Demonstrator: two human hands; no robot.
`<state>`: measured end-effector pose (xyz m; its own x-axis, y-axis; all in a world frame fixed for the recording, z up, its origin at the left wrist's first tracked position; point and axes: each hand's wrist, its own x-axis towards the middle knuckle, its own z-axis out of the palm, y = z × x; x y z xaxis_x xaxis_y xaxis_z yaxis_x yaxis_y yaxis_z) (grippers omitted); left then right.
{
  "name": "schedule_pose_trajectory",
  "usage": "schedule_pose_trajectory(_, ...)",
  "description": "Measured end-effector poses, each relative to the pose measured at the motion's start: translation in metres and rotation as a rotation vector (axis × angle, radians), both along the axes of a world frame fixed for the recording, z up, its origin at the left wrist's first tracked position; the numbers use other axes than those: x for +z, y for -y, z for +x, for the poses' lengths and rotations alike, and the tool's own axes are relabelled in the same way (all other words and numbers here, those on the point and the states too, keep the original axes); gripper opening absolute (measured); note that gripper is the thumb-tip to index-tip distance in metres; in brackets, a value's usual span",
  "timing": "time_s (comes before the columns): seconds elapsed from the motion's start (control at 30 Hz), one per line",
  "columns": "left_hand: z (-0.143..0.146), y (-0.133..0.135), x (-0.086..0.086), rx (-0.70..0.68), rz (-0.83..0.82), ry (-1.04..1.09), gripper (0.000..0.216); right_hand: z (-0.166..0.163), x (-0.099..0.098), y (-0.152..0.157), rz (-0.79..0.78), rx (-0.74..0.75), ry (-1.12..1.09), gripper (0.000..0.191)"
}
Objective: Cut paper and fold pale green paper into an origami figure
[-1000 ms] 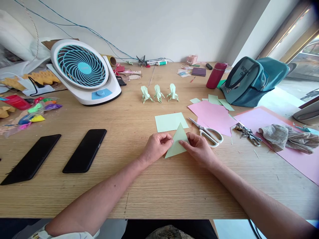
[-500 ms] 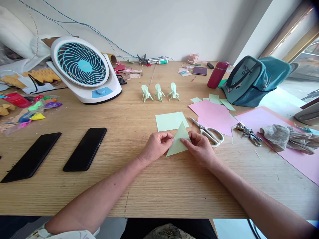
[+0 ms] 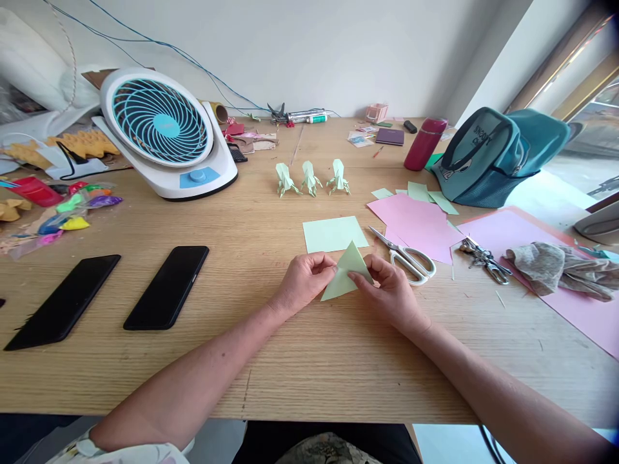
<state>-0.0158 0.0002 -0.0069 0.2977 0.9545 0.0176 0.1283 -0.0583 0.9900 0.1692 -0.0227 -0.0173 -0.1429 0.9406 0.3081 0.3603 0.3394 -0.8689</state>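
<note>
Between my hands is a light green sheet of paper (image 3: 344, 283), folded into a triangle with its tip pointing away from me. My left hand (image 3: 308, 280) pinches its left edge between thumb and fingers. On the other side my right hand (image 3: 389, 283) grips the right edge, thumb on top and fingers behind. Just beyond the triangle lies a flat green paper rectangle (image 3: 333, 234). White-handled scissors (image 3: 411, 261) rest right beside my right hand, blades pointing to the far left. Three folded green paper figures (image 3: 309, 178) stand in a row farther back.
Two black phones (image 3: 167, 287) lie at left, below a white fan (image 3: 164, 135). Pink paper (image 3: 416, 222), keys (image 3: 483, 258) and a grey cloth (image 3: 541, 267) lie at right. A red flask (image 3: 425, 145) and teal bag (image 3: 483, 158) stand behind them.
The paper triangle's tip has dipped slightly and its right side now bends under my right hand's fingers. Both hands keep their hold. The whole view has shifted a little.
</note>
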Motion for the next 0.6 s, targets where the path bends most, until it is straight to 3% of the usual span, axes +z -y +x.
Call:
schedule_pose_trajectory(0.27,0.0025,0.0013,-0.0016,-0.003,-0.117,0.111,0.014,-0.0019,0.0000,0.0022,0.237,-0.005,0.028,0.012)
schedule_pose_trajectory(0.37,0.0023,0.0021,-0.0002,0.004,-0.120,0.120,0.016,-0.0013,-0.0001,0.0009,0.283,0.034,0.010,0.018)
schedule_pose_trajectory(0.6,0.0013,0.0037,0.0011,-0.009,-0.071,0.082,0.017,0.0010,-0.0041,0.0002,0.200,0.104,-0.047,0.034)
